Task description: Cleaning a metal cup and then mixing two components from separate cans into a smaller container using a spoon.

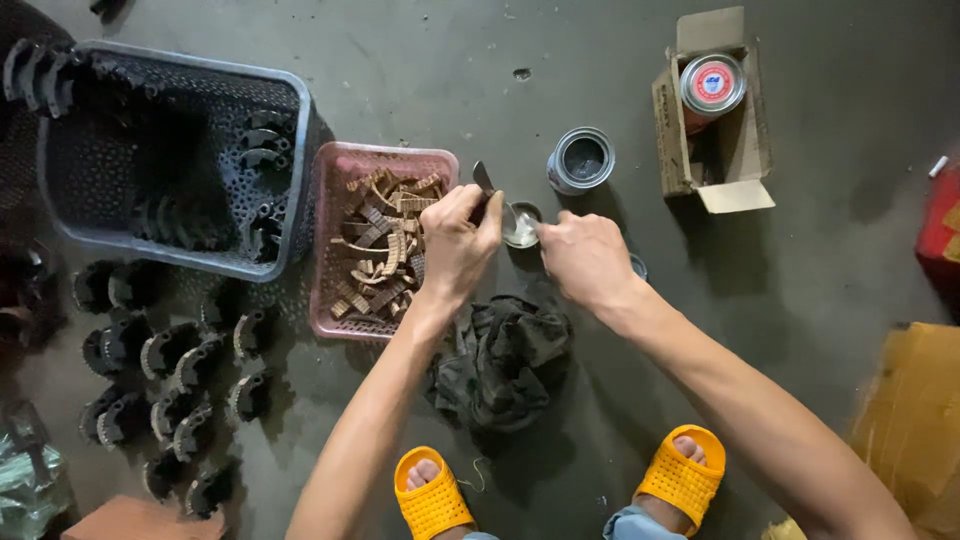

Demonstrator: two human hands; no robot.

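Tins — three: left hand [458,245] fingers grip one blade [486,182], right hand [585,258] pinches one small tin [522,224].

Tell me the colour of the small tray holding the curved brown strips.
Pink tray, seen clearly in the head view, just left of the left hand.

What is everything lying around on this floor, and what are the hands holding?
Perforated crate: one, dark blue-grey, upper left, curved dark metal parts inside.
Curved metal shoes: many, black, in rows on the floor at left.
Pink tray: one, centre, filled with brown curved lining strips.
Open tin: one, grey, above the hands.
Cardboard box: one, brown, upper right, holding a sealed can with a red lid.
Rag: one, dark, crumpled below the hands.
Slippers: two, yellow, bottom.
Left hand: grips a metal blade.
Right hand: at a small round tin.
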